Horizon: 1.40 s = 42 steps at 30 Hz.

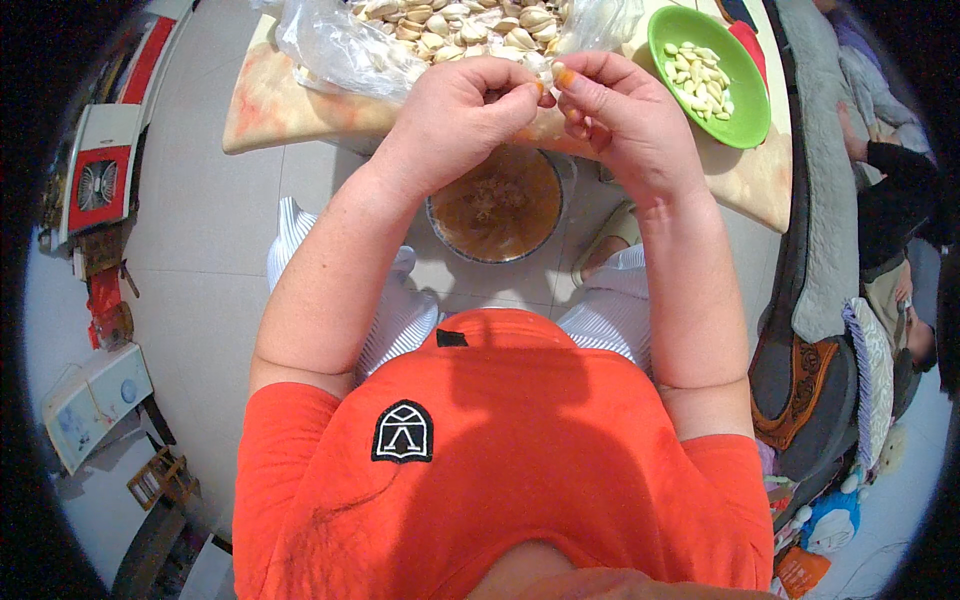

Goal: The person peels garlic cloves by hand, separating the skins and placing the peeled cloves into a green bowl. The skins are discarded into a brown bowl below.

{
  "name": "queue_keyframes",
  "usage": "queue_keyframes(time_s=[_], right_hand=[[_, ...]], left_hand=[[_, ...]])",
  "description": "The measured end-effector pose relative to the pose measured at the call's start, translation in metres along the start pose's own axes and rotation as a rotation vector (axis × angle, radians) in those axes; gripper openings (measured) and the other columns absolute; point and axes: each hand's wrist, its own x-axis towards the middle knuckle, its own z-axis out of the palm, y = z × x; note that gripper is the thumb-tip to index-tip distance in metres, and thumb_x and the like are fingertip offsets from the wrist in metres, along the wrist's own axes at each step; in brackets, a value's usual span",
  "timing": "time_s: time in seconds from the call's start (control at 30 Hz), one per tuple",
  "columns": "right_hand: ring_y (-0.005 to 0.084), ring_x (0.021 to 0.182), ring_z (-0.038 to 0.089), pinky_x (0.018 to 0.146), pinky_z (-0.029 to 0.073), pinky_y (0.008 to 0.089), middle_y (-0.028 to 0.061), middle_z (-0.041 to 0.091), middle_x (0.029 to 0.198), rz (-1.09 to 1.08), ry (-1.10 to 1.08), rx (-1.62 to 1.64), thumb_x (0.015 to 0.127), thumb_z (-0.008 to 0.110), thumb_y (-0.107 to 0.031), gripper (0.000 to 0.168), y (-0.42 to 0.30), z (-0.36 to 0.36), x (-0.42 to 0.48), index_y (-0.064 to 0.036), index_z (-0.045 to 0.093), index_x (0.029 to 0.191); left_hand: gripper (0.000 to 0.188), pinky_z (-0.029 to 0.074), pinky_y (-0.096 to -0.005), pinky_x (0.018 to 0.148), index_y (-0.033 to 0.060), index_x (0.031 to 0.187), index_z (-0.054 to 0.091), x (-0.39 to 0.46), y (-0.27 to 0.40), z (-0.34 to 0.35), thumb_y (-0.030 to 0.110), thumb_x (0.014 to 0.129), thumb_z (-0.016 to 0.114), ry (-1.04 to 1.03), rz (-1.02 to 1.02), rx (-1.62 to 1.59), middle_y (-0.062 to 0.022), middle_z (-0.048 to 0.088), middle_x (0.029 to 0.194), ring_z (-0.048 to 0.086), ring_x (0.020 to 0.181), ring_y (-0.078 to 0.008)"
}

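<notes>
My left hand (pixel 480 101) and my right hand (pixel 622 109) are close together over the near edge of the table, fingertips pinched. Between my right thumb and fingers is a small pale piece, which looks like a garlic clove (pixel 557 68). What my left fingertips pinch is mostly hidden. Beyond them, unpeeled garlic cloves (pixel 472 31) lie in an open clear plastic bag (pixel 330 52). To the right, a green bowl (pixel 739 124) holds peeled garlic cloves (pixel 697 79). Orange stains mark my thumbs.
A round basin (pixel 499 206) with brownish contents and bits stands on the tiled floor below my hands. The stone-patterned table (pixel 300 112) has a curved near edge. At the right, a person (pixel 896 202) is on a grey sofa (pixel 821 172). A slipper (pixel 611 240) shows near the basin.
</notes>
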Motion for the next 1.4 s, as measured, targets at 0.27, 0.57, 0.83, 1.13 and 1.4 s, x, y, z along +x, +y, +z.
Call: queue_keyframes(time_s=[0.27,0.57,0.83,1.13,1.4], right_hand=[[0.0059,0.072,0.057,0.065,0.046,0.0194,0.0029,0.067,0.087,-0.379,0.425,-0.557,0.086,0.066,-0.009,0.018,-0.028,-0.057,0.008,-0.001,0.068,0.102],[0.0076,0.078,0.061,0.073,0.049,0.0206,0.0044,0.068,0.091,-0.406,0.608,-0.704,0.085,0.062,-0.006,0.022,-0.035,-0.071,0.002,0.001,0.067,0.105],[0.0054,0.073,0.058,0.066,0.048,0.0190,0.0008,0.064,0.089,-0.651,0.280,-0.717,0.086,0.068,-0.006,0.013,-0.007,-0.003,-0.002,0.000,0.067,0.098],[0.0193,0.068,0.059,0.063,0.049,0.0303,0.0081,0.061,0.079,-0.738,0.126,-0.989,0.082,0.068,-0.016,0.015,0.008,0.027,-0.002,-0.006,0.070,0.093],[0.0187,0.075,0.065,0.066,0.051,0.0301,0.0088,0.066,0.080,-0.313,-0.018,-0.807,0.082,0.068,-0.017,0.017,0.010,0.030,0.000,-0.003,0.070,0.093]], left_hand=[[0.014,0.043,-0.0191,0.062,0.0024,0.092,0.070,-0.008,0.007,-0.008,0.014,0.088,0.064,-0.092,-0.073,0.153,0.0037,0.062,0.078,0.052,0.070,-0.0026],[0.016,0.042,-0.0217,0.055,0.0017,0.087,0.069,-0.009,0.002,-0.006,0.017,0.083,0.068,-0.247,-0.090,0.358,0.0028,0.061,0.071,0.051,0.065,-0.0034],[0.046,0.033,-0.0188,0.049,0.0021,0.102,0.065,0.006,-0.002,-0.018,0.045,0.098,0.049,-0.243,-0.311,-0.805,-0.0012,0.062,0.087,0.047,0.063,-0.0026],[0.057,0.039,-0.0172,0.049,-0.0011,0.121,0.046,0.007,0.008,-0.008,0.049,0.102,0.027,-0.035,-0.269,-0.695,-0.0074,0.059,0.089,0.054,0.063,-0.0113],[0.058,0.029,-0.0165,0.051,0.0080,0.134,0.050,-0.006,0.014,0.003,0.052,0.101,0.033,-0.049,-0.230,-0.281,0.0038,0.060,0.089,0.039,0.060,-0.0011]])
